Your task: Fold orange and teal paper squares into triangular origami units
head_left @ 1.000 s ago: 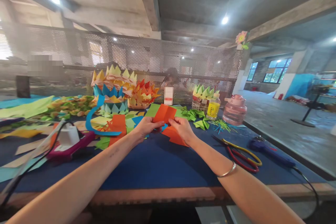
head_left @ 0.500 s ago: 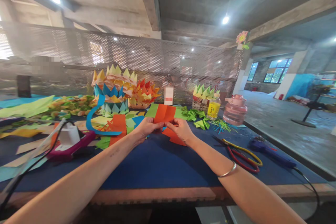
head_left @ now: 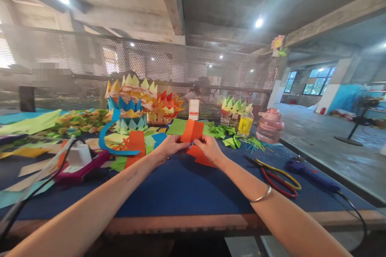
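Orange paper [head_left: 193, 130] probably creases cleanest with its edges matched and light, even pressure from both thumbs. It tilts up over the desk [head_left: 181, 196], between the left hand [head_left: 171, 146] and right hand [head_left: 211, 149], fingers pinched shut at its near edge.

The yellow label [head_left: 245, 125] on the clear bottle [head_left: 251, 109], beyond and right of the hands, bears print too small to read.
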Demonstrator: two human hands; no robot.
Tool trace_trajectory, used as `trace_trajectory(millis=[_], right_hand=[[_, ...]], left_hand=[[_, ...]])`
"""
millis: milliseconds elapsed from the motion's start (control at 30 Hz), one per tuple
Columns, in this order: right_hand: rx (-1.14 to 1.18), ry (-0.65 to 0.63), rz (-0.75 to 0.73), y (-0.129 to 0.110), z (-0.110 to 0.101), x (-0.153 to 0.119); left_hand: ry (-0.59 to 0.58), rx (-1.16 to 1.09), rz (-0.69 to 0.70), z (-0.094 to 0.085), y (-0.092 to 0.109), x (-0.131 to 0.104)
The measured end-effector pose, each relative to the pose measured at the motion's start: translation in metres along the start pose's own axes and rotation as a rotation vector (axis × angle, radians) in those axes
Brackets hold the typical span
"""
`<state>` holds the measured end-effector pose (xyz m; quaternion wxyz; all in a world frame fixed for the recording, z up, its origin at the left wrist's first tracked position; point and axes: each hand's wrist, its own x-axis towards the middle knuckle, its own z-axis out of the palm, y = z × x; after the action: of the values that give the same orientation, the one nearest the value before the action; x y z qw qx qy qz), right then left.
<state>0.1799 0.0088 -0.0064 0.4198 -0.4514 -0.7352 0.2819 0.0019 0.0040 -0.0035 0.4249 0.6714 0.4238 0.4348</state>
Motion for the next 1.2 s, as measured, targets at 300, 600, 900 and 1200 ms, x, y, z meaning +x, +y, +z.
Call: trace_trajectory(millis=[300,600,900,1200], right_hand=[[0.072,-0.025,0.005,-0.001,-0.004,0.000],[0.060,-0.061,-0.005,0.000,-0.004,0.001],[0.041,-0.122,-0.022,0.001,-0.005,0.000],[-0.002,-0.108,-0.056,0.005,-0.004,0.002]], left_hand=[[0.054,0.108,0.338,-0.010,0.012,0.001],[0.028,0.376,0.392,-0.011,-0.001,0.004],[0.069,0.398,0.346,-0.010,0.001,0.003],[0.029,0.291,0.231,-0.011,0.005,0.004]])
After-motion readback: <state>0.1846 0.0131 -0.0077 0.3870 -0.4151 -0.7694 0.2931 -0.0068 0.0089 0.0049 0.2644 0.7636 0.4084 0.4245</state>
